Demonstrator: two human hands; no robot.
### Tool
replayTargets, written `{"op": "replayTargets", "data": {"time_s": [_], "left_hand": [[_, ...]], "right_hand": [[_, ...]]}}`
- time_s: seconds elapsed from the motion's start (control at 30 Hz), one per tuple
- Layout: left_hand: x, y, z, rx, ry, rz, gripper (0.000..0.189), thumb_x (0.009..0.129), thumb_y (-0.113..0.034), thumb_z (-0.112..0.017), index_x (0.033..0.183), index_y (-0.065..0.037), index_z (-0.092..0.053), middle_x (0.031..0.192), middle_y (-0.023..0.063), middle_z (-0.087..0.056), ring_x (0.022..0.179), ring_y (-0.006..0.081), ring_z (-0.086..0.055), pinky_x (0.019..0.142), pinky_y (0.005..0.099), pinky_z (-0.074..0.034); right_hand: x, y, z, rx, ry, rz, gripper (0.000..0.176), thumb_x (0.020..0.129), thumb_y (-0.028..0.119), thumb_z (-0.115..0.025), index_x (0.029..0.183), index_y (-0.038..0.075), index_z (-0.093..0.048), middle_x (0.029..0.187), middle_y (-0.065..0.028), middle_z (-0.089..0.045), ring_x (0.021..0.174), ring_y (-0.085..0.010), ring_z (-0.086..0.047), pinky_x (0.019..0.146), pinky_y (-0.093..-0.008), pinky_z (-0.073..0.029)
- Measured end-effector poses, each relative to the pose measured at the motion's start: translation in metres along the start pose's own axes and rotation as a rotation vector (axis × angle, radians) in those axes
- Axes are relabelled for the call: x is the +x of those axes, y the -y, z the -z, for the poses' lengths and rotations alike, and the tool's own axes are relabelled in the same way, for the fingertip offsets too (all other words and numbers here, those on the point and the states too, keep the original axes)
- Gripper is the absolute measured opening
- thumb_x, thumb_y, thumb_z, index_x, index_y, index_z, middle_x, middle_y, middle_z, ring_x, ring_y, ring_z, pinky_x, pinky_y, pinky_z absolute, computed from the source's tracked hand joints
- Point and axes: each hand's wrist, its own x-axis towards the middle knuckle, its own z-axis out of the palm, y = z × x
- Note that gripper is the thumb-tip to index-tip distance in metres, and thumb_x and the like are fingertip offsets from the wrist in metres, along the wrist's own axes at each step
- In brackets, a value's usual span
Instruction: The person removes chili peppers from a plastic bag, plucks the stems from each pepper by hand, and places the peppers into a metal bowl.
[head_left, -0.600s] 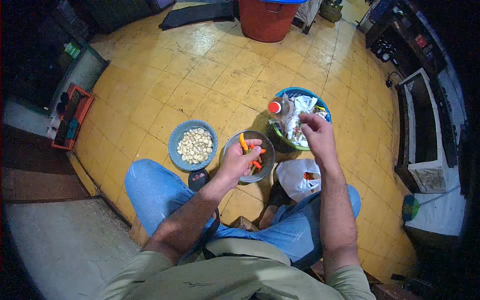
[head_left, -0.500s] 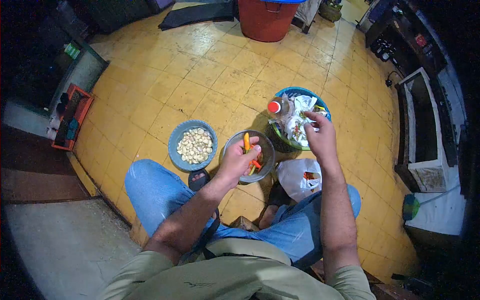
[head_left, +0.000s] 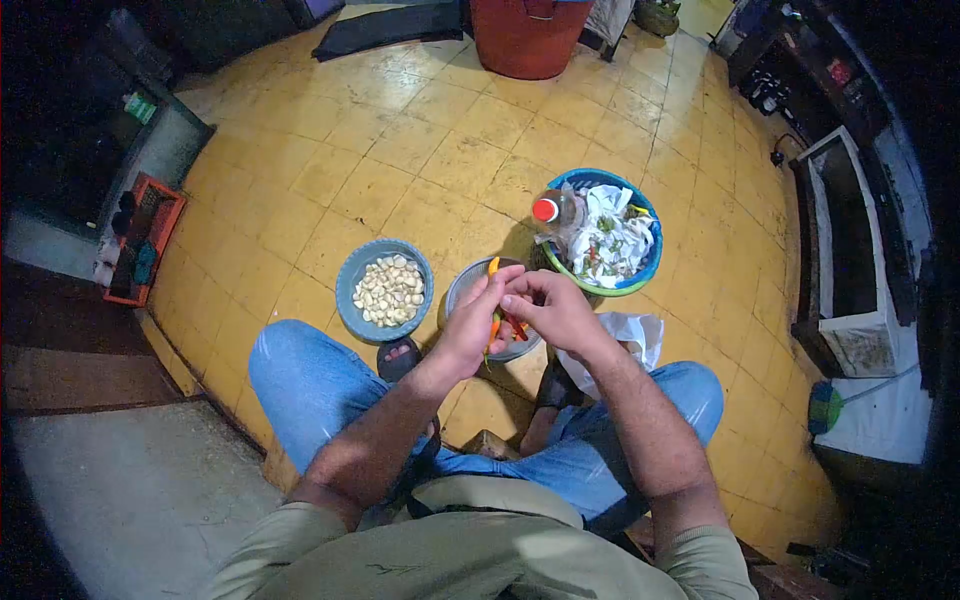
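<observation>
Several orange and red chili peppers (head_left: 494,328) are in my left hand (head_left: 468,328), whose fingers are closed round them; one orange tip pokes up above the fingers. My right hand (head_left: 562,312) meets it from the right, its thumb and fingers pinched at a red chili pepper; the fingertips partly hide it. Both hands are over a grey mesh bowl (head_left: 462,285), which they largely cover. To its left, a grey-blue basin (head_left: 346,290) contains many peeled, pale garlic-like cloves (head_left: 388,291).
A blue-green basket (head_left: 655,262) at right holds white plastic, green scraps and a red-capped bottle (head_left: 546,211). A white plastic bag (head_left: 640,335) lies by my right knee. Farther off stand a red tub (head_left: 530,40) and an orange crate (head_left: 170,235) on the yellow tiled floor (head_left: 290,190).
My right hand has come from above the basket down and left to the peppers at my left hand. The left hand still holds its peppers.
</observation>
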Motion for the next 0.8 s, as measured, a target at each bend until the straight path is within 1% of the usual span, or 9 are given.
{"op": "replayTargets", "data": {"time_s": [0.03, 0.1, 0.37, 0.43, 0.5, 0.57, 0.6, 0.67, 0.8], "left_hand": [[0.000, 0.001, 0.001, 0.023, 0.021, -0.020, 0.042, 0.102, -0.039, -0.036, 0.129, -0.009, -0.048, 0.102, 0.0029, -0.056, 0.059, 0.0037, -0.045, 0.039, 0.0177, -0.032], [0.000, 0.002, 0.000, 0.046, 0.040, -0.040, 0.042, 0.102, -0.039, -0.035, 0.129, -0.009, -0.048, 0.104, 0.0030, -0.056, 0.060, 0.0035, -0.046, 0.039, 0.0174, -0.032], [-0.001, 0.004, -0.001, 0.042, 0.009, -0.014, 0.040, 0.102, -0.041, -0.034, 0.123, -0.010, -0.050, 0.080, 0.0037, -0.057, 0.049, 0.0049, -0.043, 0.040, 0.0176, -0.033], [-0.003, 0.000, -0.002, 0.055, 0.010, 0.002, 0.040, 0.102, -0.041, -0.034, 0.123, -0.010, -0.050, 0.081, 0.0043, -0.058, 0.049, 0.0048, -0.043, 0.039, 0.0177, -0.033], [-0.003, 0.000, 0.000, 0.065, 0.010, 0.018, 0.040, 0.102, -0.041, -0.034, 0.123, -0.010, -0.049, 0.082, 0.0050, -0.058, 0.050, 0.0047, -0.043, 0.039, 0.0178, -0.033], [0.002, 0.004, 0.006, 0.049, 0.010, 0.002, 0.041, 0.102, -0.042, -0.036, 0.124, -0.010, -0.049, 0.083, 0.0055, -0.058, 0.051, 0.0047, -0.043, 0.039, 0.0179, -0.033], [0.002, 0.003, 0.006, 0.049, 0.009, 0.002, 0.041, 0.102, -0.042, -0.036, 0.124, -0.010, -0.049, 0.083, 0.0055, -0.058, 0.051, 0.0047, -0.043, 0.039, 0.0179, -0.033], [0.003, 0.001, 0.004, 0.084, -0.061, 0.016, 0.043, 0.102, -0.042, -0.037, 0.126, -0.010, -0.048, 0.088, 0.0056, -0.057, 0.053, 0.0046, -0.044, 0.040, 0.0176, -0.033], [0.004, 0.004, 0.010, 0.118, -0.020, -0.018, 0.045, 0.101, -0.043, -0.038, 0.129, -0.009, -0.047, 0.092, 0.0052, -0.055, 0.055, 0.0044, -0.044, 0.040, 0.0174, -0.033]], "right_hand": [[-0.001, 0.005, 0.000, 0.160, 0.021, -0.086, 0.017, 0.084, 0.015, -0.069, 0.086, -0.001, -0.067, 0.069, -0.0036, -0.062, 0.061, -0.0092, -0.055, 0.059, -0.0267, -0.047], [0.003, -0.009, -0.001, 0.185, 0.033, -0.087, 0.015, 0.084, 0.014, -0.069, 0.085, -0.001, -0.066, 0.070, -0.0020, -0.062, 0.062, -0.0079, -0.054, 0.059, -0.0255, -0.046], [0.009, -0.022, 0.013, 0.314, -0.081, -0.073, 0.012, 0.084, 0.011, -0.067, 0.084, -0.001, -0.065, 0.072, 0.0004, -0.062, 0.064, -0.0060, -0.053, 0.059, -0.0240, -0.044], [0.009, -0.015, 0.025, 0.183, -0.168, -0.060, 0.012, 0.083, 0.011, -0.068, 0.085, 0.000, -0.066, 0.072, 0.0004, -0.062, 0.066, -0.0062, -0.054, 0.060, -0.0240, -0.045], [0.012, -0.016, 0.041, 0.239, -0.227, -0.099, 0.016, 0.083, 0.014, -0.069, 0.090, -0.001, -0.067, 0.074, -0.0015, -0.064, 0.068, -0.0082, -0.057, 0.063, -0.0252, -0.047], [0.013, -0.019, 0.062, -0.079, -0.446, 0.016, 0.023, 0.082, 0.017, -0.068, 0.098, -0.001, -0.068, 0.080, -0.0065, -0.068, 0.070, -0.0138, -0.063, 0.067, -0.0286, -0.050], [0.014, -0.021, 0.070, -0.079, -0.446, 0.016, 0.023, 0.082, 0.017, -0.068, 0.098, -0.001, -0.068, 0.080, -0.0065, -0.068, 0.070, -0.0138, -0.063, 0.067, -0.0286, -0.050], [0.014, -0.025, 0.080, -0.284, -0.724, 0.083, 0.029, 0.081, 0.019, -0.067, 0.104, 0.000, -0.068, 0.088, -0.0127, -0.070, 0.075, -0.0206, -0.067, 0.072, -0.0324, -0.053], [0.010, -0.023, 0.076, -0.414, -0.735, 0.106, 0.031, 0.080, 0.019, -0.067, 0.106, 0.002, -0.068, 0.090, -0.0151, -0.070, 0.077, -0.0236, -0.068, 0.074, -0.0343, -0.053]]}}
